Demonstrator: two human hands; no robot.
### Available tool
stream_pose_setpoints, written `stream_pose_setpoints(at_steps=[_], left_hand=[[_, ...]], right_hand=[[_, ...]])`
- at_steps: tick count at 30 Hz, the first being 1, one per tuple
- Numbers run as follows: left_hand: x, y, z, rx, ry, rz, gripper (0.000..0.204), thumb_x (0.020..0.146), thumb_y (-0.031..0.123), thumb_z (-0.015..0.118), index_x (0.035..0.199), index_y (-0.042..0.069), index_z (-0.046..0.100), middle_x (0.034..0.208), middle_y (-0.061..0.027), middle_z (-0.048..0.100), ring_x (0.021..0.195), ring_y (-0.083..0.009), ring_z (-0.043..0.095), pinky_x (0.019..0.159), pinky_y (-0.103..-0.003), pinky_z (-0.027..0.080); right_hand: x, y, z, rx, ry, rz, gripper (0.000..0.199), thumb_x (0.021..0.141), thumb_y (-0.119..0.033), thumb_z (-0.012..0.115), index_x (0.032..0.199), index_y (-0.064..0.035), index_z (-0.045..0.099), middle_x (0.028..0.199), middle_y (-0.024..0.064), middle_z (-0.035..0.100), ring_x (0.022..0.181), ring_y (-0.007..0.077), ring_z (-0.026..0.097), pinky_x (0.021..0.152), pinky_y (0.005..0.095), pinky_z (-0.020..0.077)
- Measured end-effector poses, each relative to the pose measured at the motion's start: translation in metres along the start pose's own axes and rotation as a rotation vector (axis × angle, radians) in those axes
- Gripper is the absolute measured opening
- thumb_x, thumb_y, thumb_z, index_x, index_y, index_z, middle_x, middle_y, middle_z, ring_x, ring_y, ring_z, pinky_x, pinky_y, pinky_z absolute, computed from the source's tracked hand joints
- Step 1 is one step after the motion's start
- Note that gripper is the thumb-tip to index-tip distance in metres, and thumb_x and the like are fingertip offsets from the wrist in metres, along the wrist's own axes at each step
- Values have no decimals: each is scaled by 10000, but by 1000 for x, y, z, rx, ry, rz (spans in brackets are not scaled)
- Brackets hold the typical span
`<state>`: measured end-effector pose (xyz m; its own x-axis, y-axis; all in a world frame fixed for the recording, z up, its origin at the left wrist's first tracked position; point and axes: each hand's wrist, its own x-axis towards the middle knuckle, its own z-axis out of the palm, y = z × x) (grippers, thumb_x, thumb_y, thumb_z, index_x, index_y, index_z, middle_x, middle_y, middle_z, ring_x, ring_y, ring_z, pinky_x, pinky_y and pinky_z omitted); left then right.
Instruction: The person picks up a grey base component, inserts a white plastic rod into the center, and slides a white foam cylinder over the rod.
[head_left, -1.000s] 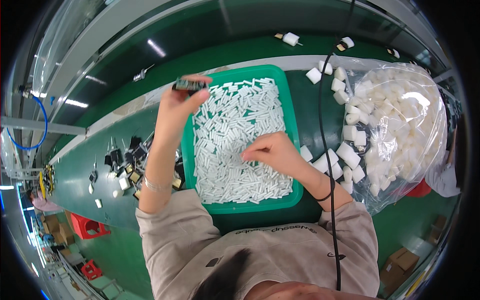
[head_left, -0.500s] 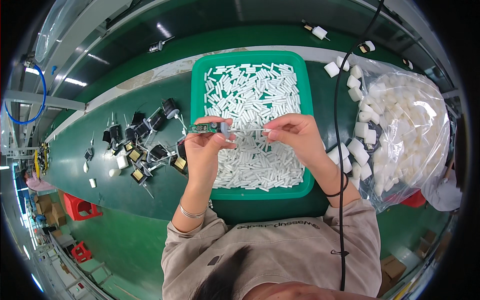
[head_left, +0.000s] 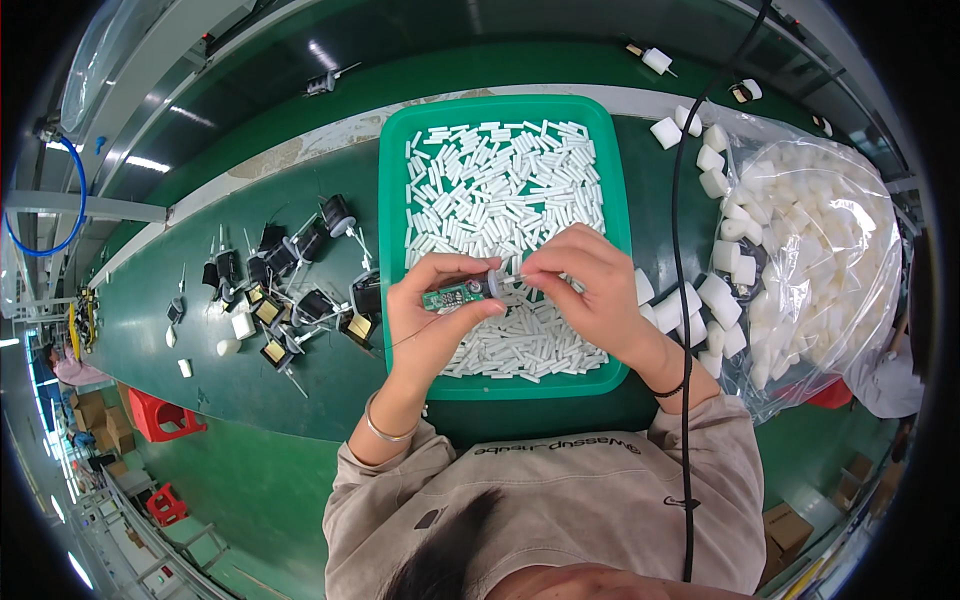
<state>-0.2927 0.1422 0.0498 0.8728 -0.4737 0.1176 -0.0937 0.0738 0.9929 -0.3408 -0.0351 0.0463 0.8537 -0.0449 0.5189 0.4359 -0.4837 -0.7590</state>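
Observation:
My left hand (head_left: 430, 312) is closed around a small electronic assembly: a green circuit board (head_left: 448, 298) with a grey round collar (head_left: 494, 284) at its right end. From the collar a thin pale stem (head_left: 514, 279) runs to my right hand (head_left: 592, 295), whose thumb and fingers pinch its far end. Whether a white tube sits in that pinch is hidden by the fingertips. Below both hands lies a green tray (head_left: 393, 180) spread with many short white tubes (head_left: 490, 190).
On the left of the green table (head_left: 150, 340) lie several black-cased assemblies (head_left: 318, 303) with wires. At right, white foam plugs (head_left: 718, 300) spill from a clear plastic bag (head_left: 830, 260). A black cable (head_left: 678, 250) hangs down past my right arm.
My left hand has shifted right and slightly down with the assembly. The pinching fingers of my right hand are now closer to the grey collar, leaving less stem showing.

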Motion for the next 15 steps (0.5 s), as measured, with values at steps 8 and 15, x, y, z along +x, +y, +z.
stream_pose_setpoints(at_steps=[8,15], left_hand=[[-5,-3,8,-155,17,-160,273,648,-54,698,872,-30,545,882,-131,631,788,-144,606,685,-242,507],[-5,-3,1,-152,36,-189,265,661,-69,679,884,-42,539,880,-137,621,815,-162,607,702,-243,500]], right_hand=[[-13,7,-5,-534,-82,-498,221,593,-101,574,812,-71,580,695,-18,498,666,144,519,519,248,446],[-18,-31,-57,-973,-348,192,213,653,-98,600,861,-53,604,801,26,584,747,177,545,558,271,465]])
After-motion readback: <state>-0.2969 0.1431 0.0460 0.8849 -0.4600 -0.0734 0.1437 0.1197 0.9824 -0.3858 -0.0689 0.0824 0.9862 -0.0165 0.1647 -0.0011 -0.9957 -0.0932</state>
